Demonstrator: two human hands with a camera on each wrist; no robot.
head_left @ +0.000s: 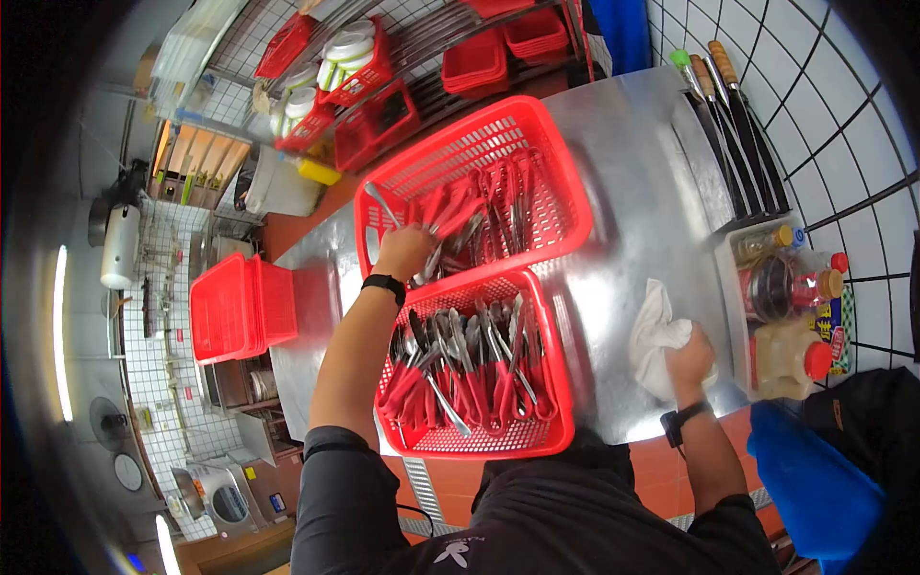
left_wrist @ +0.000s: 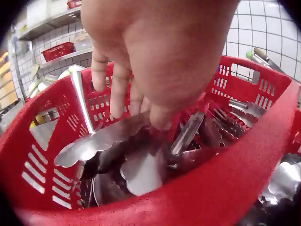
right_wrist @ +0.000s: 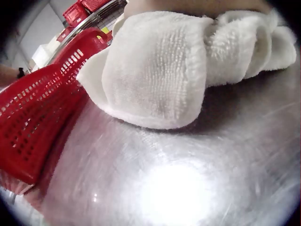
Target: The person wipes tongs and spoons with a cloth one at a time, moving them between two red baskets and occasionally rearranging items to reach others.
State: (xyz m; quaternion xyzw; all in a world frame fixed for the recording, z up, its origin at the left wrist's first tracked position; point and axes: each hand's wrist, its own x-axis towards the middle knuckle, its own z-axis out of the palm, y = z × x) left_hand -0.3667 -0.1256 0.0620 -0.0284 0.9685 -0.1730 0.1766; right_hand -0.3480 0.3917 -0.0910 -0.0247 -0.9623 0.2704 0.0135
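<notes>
My left hand reaches into the far red basket. There it grips metal tongs near their scalloped ends, with the fingers behind and the thumb in front in the left wrist view. Red-handled tongs fill that basket, and a silver handle leans against its left side. On the steel table my right hand holds a bunched white towel. Close up in the right wrist view, the towel's folded terry cloth lies against the metal; most of the hand is hidden there.
A nearer red basket full of red-handled tongs stands at the table's front edge. Stacked red baskets sit to the left. Along the right wall are a bin of bottles and a rack of long-handled tools. Shelves stand behind.
</notes>
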